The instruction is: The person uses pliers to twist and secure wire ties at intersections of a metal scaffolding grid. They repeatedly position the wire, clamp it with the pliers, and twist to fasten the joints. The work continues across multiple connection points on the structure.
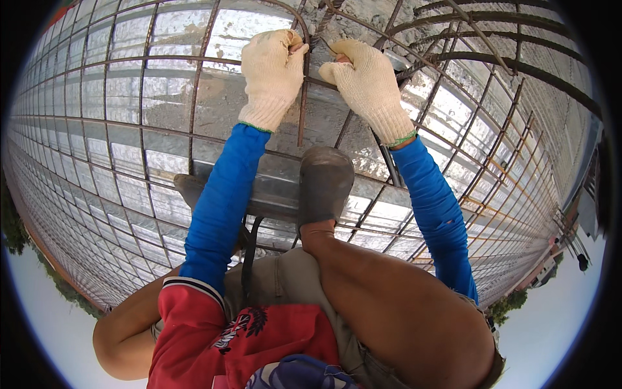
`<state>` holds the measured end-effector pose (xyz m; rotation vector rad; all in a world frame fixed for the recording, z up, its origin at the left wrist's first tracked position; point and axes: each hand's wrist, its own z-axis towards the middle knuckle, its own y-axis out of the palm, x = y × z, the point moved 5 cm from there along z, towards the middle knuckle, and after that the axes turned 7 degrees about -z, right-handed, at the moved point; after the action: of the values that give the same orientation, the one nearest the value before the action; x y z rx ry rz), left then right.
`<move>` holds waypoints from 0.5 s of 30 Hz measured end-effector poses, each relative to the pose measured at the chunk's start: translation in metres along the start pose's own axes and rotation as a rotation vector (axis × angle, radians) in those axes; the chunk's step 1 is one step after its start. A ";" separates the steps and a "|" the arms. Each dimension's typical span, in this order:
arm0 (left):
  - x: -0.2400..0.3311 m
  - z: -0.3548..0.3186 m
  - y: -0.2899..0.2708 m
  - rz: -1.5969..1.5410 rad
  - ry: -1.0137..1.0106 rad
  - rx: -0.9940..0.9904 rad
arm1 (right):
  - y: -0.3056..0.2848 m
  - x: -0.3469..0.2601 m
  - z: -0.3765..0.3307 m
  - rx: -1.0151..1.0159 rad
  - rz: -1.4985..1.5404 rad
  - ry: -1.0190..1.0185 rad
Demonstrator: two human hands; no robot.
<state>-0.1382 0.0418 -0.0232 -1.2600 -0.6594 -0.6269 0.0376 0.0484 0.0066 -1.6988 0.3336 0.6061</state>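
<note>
I squat on a rusty rebar mesh (194, 97) laid over shiny corrugated metal decking (129, 149). Both hands wear cream knit gloves over blue sleeves. My left hand (272, 74) is curled around a short upright rebar (302, 110) just left of a bar crossing (315, 45). My right hand (366, 84) pinches a thin tie wire (328, 47) at that same crossing, a few centimetres from the left hand. A dark rod-like handle (389, 165) shows below my right wrist; whether the hand holds it is hidden.
My grey shoe (324, 181) stands on a metal plank (272, 185) lying across the mesh. Thicker curved bars (518, 68) run along the upper right. The mesh stretches far to both sides; trees and sky show at the rim.
</note>
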 end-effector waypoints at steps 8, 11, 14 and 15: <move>0.005 0.002 -0.001 0.018 0.132 -0.012 | 0.005 0.013 0.010 0.070 0.064 -0.003; 0.005 -0.001 -0.001 0.059 0.139 -0.061 | 0.004 0.010 0.009 0.048 0.036 -0.006; 0.004 0.000 0.000 0.075 0.107 -0.055 | 0.011 -0.006 0.003 0.040 0.038 0.012; 0.004 0.000 0.000 0.082 0.102 -0.059 | 0.013 -0.006 0.002 0.031 0.039 0.036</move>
<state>-0.1349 0.0414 -0.0202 -1.2943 -0.5059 -0.6419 0.0256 0.0467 -0.0009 -1.6788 0.4001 0.5965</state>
